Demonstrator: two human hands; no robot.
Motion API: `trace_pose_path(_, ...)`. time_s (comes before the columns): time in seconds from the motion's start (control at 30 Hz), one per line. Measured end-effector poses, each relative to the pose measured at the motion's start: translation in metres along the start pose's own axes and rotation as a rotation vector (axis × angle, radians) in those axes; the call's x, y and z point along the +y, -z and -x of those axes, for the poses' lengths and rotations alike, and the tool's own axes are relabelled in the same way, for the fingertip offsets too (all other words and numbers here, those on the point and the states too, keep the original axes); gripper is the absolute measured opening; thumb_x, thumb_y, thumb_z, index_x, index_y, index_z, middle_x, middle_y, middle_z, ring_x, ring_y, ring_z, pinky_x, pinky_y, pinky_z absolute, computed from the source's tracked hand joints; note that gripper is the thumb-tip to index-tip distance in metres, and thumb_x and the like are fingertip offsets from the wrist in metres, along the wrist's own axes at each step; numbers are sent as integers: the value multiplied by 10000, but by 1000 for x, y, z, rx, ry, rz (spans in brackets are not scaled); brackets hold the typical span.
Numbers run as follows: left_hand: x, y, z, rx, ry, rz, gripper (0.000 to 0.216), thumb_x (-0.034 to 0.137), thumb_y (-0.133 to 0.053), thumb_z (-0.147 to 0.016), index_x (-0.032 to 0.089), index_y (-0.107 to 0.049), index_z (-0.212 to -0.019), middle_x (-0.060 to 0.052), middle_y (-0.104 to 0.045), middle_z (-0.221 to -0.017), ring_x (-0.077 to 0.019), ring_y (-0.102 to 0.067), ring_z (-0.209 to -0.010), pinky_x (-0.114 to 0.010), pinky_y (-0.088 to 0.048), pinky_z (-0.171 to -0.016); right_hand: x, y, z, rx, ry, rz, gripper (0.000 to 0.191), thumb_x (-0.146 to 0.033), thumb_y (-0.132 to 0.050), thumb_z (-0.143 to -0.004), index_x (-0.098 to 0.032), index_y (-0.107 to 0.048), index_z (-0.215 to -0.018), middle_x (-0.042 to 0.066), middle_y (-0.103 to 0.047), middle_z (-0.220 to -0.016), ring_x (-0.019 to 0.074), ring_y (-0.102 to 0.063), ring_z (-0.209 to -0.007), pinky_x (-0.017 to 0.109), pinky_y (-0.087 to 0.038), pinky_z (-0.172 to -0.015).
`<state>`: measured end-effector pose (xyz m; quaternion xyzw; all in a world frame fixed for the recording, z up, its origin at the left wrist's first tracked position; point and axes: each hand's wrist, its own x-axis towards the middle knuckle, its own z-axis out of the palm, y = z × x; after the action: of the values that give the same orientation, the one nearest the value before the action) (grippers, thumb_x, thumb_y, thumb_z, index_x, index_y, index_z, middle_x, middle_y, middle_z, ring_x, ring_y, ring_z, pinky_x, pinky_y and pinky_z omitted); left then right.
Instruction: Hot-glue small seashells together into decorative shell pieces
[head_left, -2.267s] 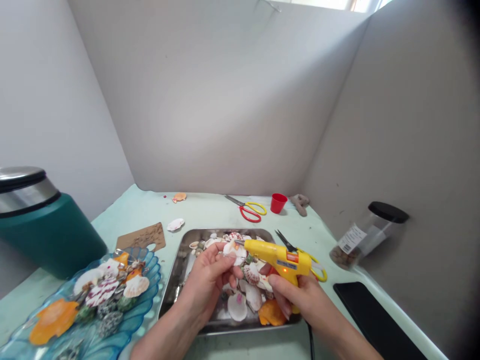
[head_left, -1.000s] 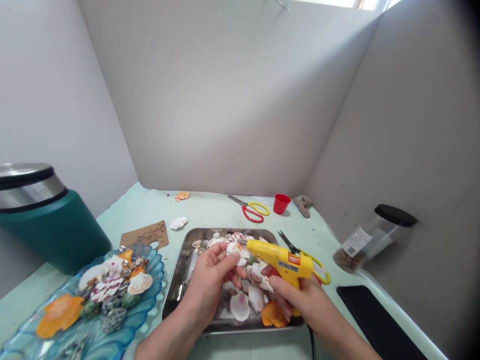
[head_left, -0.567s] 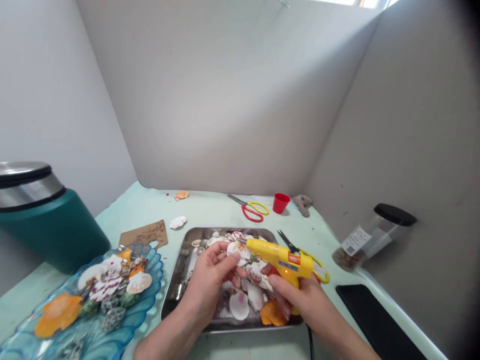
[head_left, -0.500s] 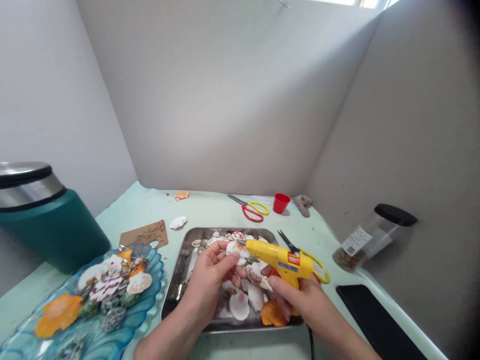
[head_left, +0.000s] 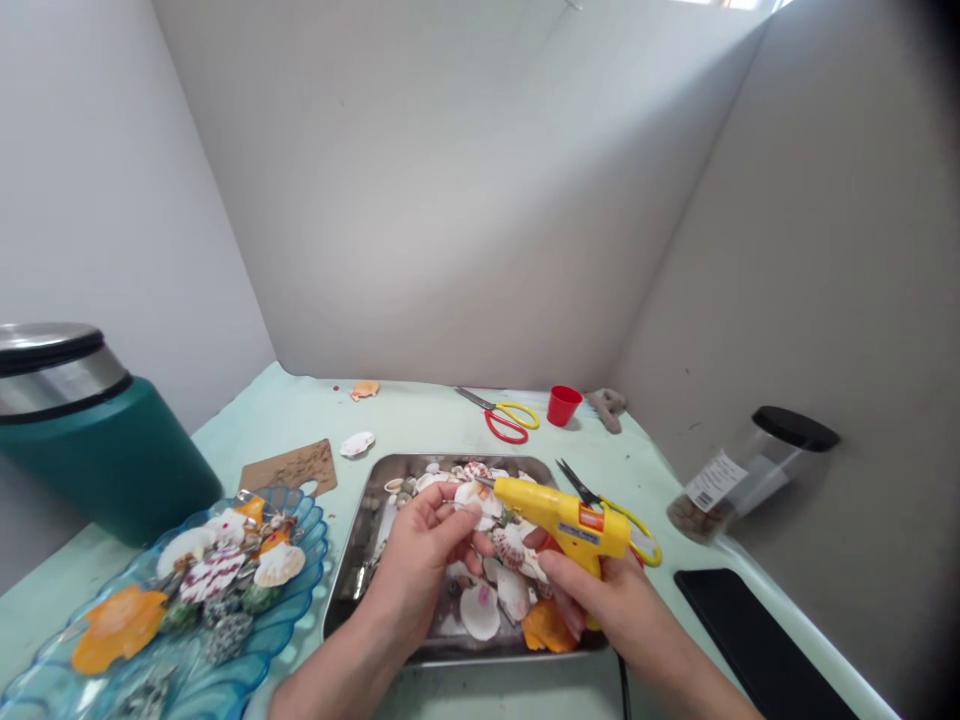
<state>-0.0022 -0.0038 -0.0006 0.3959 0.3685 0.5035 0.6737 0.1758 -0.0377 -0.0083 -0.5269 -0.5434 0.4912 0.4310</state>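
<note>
My left hand (head_left: 420, 570) is closed in a pinch on a small pale seashell (head_left: 471, 497), held above a metal tray (head_left: 364, 560) full of mixed shells. My right hand (head_left: 600, 595) grips a yellow hot glue gun (head_left: 566, 518) by its handle. The gun's nozzle points left and touches the held shell. Its black cord runs down past my right wrist.
A blue glass dish (head_left: 296, 600) with glued shells lies at the front left, a green bin (head_left: 82, 440) behind it. Brown cardboard (head_left: 294, 467), loose shells, red-and-yellow scissors (head_left: 504, 418), a red cup (head_left: 562, 405), a second scissors (head_left: 600, 495), a tilted jar (head_left: 742, 472) and a black phone (head_left: 757, 640) surround the tray.
Both hands have stayed almost still over the tray, with the glue gun's tip kept at the pinched shell. Only the view has shifted slightly.
</note>
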Motion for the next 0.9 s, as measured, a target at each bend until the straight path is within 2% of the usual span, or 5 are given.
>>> trace_pose_path(0.2,1,0,-1,2,7,-18,188,262,-642,-764,144,-540,-869,-13,-635,-543,-74,-499,-423,-173,-400,-441,1,0,0,-3,-13,-8,314,-476,-601,-766,-167,-615,-820,-62,-452,-416,100,-404,-390,232,-359,-437)
trace_pose_path(0.5,-1,2,1,20,-6,7,196,263,-634,-770,147,-528,-887,0,-623,-532,-76,-499,-424,-174,-397,-436,7,5,-3,-101,-21,49,299,-452,-588,-802,-155,-608,-828,-57,-454,-452,103,-431,-436,226,-392,-460)
trace_pose_path(0.9,-1,0,1,19,-21,11,197,254,-642,-762,139,-541,-886,-3,-625,-529,-74,-503,-422,-171,-393,-434,12,5,-3,-70,-33,35,340,-466,-559,-818,-143,-601,-916,-64,-455,-438,102,-427,-416,239,-389,-459)
